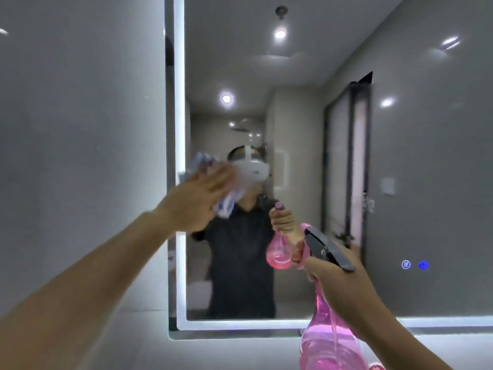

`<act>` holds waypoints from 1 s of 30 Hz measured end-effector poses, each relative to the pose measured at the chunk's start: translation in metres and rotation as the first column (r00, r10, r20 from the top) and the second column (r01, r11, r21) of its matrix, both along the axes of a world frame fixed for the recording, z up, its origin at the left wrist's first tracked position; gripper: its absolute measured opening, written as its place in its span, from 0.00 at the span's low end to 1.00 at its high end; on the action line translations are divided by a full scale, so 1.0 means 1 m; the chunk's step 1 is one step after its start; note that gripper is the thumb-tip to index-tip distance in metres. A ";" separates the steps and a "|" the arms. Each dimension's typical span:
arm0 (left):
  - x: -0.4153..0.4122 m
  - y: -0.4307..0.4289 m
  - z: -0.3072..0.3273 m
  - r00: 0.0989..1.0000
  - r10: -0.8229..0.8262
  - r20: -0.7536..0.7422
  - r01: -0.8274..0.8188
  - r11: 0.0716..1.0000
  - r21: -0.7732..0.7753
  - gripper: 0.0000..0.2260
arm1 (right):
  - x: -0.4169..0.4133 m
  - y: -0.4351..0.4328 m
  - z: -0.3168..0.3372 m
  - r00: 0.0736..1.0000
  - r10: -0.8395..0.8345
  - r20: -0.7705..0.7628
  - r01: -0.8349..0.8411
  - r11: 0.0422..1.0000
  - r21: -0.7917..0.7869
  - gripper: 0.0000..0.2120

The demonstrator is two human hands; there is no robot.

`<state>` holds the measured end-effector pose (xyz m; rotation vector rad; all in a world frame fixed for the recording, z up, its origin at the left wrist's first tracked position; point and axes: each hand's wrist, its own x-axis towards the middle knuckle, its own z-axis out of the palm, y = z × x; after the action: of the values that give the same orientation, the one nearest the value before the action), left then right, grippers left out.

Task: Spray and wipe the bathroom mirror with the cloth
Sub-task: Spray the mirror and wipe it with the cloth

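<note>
A large wall mirror (333,156) with a lit white border fills the middle and right of the view. My left hand (198,201) presses a blue-and-white cloth (226,206) flat against the glass near the mirror's left edge; the hand and cloth are motion-blurred. My right hand (338,273) grips the neck of a pink spray bottle (329,340) with a dark trigger head (326,248), held in front of the lower middle of the mirror, nozzle pointing up-left at the glass. The mirror reflects a person in a dark shirt holding the same bottle.
A grey tiled wall (80,129) lies left of the mirror. Two blue touch buttons (414,264) glow at the mirror's lower right. A doorway and ceiling spotlights appear only as reflections. A pale ledge runs below the mirror's lower edge (240,332).
</note>
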<state>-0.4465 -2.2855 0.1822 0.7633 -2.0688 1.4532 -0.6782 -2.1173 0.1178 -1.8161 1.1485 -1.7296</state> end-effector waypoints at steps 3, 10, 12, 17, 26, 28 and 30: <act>-0.028 0.002 0.046 0.876 0.040 -0.481 0.016 0.994 0.112 0.30 | -0.007 0.002 0.000 0.998 -0.060 -0.024 0.060 0.998 0.019 0.18; -0.064 0.015 -0.088 0.987 -0.052 -0.152 0.071 0.990 0.123 0.30 | -0.054 0.000 -0.032 0.957 -0.266 0.116 0.233 0.943 0.239 0.10; -0.047 0.016 -0.098 0.990 -0.094 0.102 0.079 0.987 0.137 0.27 | -0.062 0.003 -0.036 0.949 -0.303 0.088 0.273 0.928 0.255 0.14; -0.059 0.008 -0.004 0.879 0.105 -0.465 -0.065 0.993 0.101 0.28 | -0.073 0.014 -0.018 0.943 -0.327 0.052 0.317 0.937 0.149 0.18; -0.193 0.024 -0.103 0.982 -0.170 -0.080 0.184 0.959 0.214 0.33 | -0.087 0.030 -0.020 0.959 -0.261 0.115 0.240 0.956 0.168 0.11; -0.185 0.029 -0.166 0.954 -0.157 0.256 0.076 0.951 0.300 0.37 | -0.093 0.031 -0.022 0.956 -0.273 0.112 0.250 0.951 0.179 0.11; -0.172 0.025 -0.186 0.906 -0.176 0.384 0.035 0.937 0.348 0.35 | -0.099 0.033 -0.025 0.956 -0.281 0.088 0.260 0.945 0.196 0.12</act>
<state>-0.6186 -2.2604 -0.0039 0.4779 -2.6834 1.2981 -0.7774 -2.0840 0.0929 -1.4861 1.5120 -1.7804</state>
